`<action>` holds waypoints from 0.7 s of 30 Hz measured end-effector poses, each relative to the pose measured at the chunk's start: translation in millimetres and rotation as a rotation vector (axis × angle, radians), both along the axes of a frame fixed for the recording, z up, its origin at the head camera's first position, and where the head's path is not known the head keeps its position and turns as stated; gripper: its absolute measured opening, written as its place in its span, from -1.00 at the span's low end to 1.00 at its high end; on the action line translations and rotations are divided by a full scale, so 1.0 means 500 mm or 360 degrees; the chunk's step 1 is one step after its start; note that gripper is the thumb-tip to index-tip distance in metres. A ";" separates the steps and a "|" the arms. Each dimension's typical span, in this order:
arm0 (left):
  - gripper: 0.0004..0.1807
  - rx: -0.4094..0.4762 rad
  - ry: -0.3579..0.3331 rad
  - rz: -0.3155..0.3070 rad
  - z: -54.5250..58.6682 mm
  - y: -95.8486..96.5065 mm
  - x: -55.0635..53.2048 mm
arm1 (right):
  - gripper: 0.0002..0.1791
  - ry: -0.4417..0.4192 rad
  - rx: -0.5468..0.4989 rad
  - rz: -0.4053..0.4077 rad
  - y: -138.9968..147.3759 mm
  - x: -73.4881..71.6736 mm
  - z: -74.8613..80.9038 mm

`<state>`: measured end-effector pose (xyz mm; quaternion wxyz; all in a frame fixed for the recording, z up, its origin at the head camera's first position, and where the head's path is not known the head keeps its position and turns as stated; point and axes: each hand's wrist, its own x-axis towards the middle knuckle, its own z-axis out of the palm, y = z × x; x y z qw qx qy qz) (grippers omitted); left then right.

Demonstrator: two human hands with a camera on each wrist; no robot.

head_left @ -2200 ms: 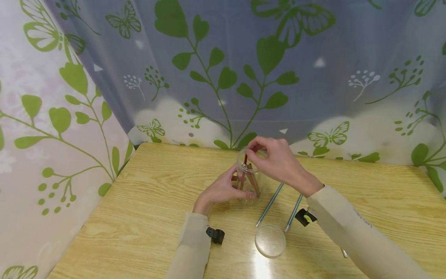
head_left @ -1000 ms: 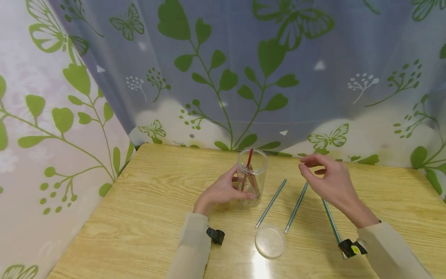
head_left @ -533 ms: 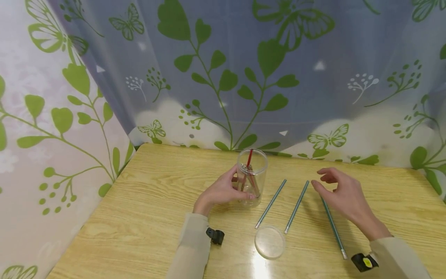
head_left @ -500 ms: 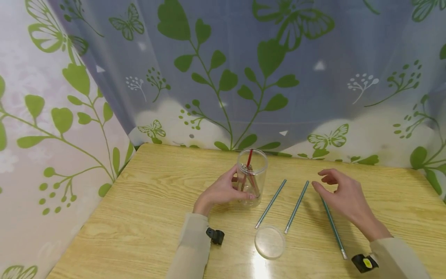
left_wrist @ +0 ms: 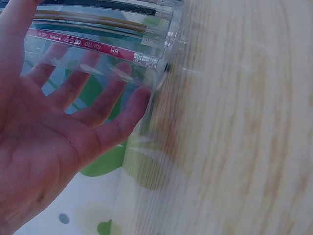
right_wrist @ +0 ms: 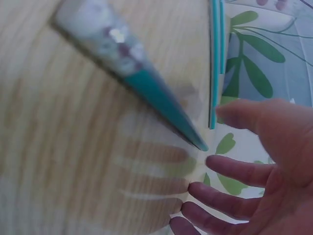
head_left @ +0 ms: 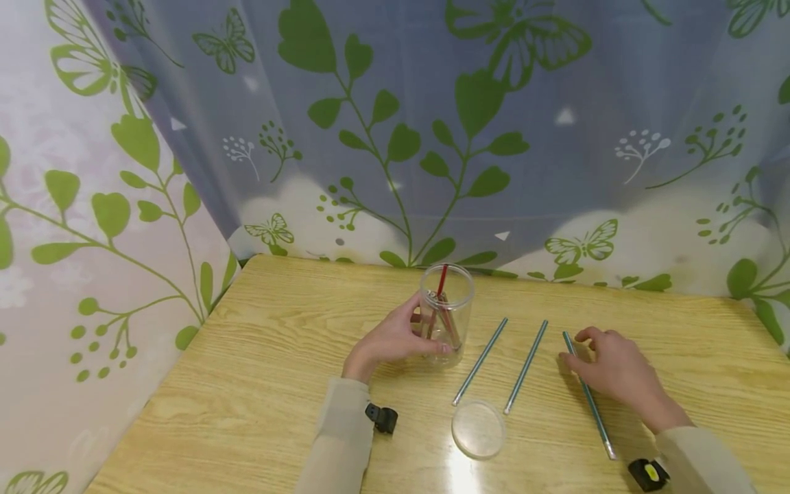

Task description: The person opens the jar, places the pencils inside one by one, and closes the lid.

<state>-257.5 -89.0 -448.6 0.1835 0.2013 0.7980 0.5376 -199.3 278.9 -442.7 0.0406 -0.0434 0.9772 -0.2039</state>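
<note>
My left hand (head_left: pixel 395 336) holds a clear plastic jar (head_left: pixel 453 351) upright on the table, thumb in front and fingers behind. Several pencils stand inside it, among them a red pencil (head_left: pixel 442 280). The left wrist view shows a red pencil (left_wrist: pixel 83 43) marked HB through the jar's wall. My right hand (head_left: pixel 617 370) is low over the rightmost teal pencil (head_left: pixel 586 391), with thumb and fingers apart on either side of it. In the right wrist view that teal pencil (right_wrist: pixel 159 100) lies on the table, and a gap shows between it and the fingers.
Two more teal pencils, a left one (head_left: pixel 480 361) and a middle one (head_left: pixel 527 367), lie between the jar and my right hand. A clear round lid (head_left: pixel 478 429) lies in front of them. Patterned cloth (head_left: pixel 370 206) hangs behind the wooden table (head_left: pixel 259 384).
My right hand has left the jar's mouth, moved right, and come down by the rightmost teal pencil. A red pencil now leans in the jar untouched. My left hand stays on the jar.
</note>
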 end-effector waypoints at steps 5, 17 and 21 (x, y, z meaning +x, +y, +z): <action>0.07 -0.0004 -0.0001 -0.0003 0.003 0.000 0.001 | -0.48 0.0047 0.0092 0.0018 -0.004 0.002 -0.012; 0.06 0.0012 0.0006 -0.0018 0.003 -0.002 0.001 | -0.60 -0.0046 -0.0080 0.0032 -0.021 -0.001 -0.012; 0.02 0.0024 0.0017 -0.0028 0.003 -0.003 0.000 | -0.58 -0.0083 -0.0131 0.0013 -0.017 -0.002 -0.011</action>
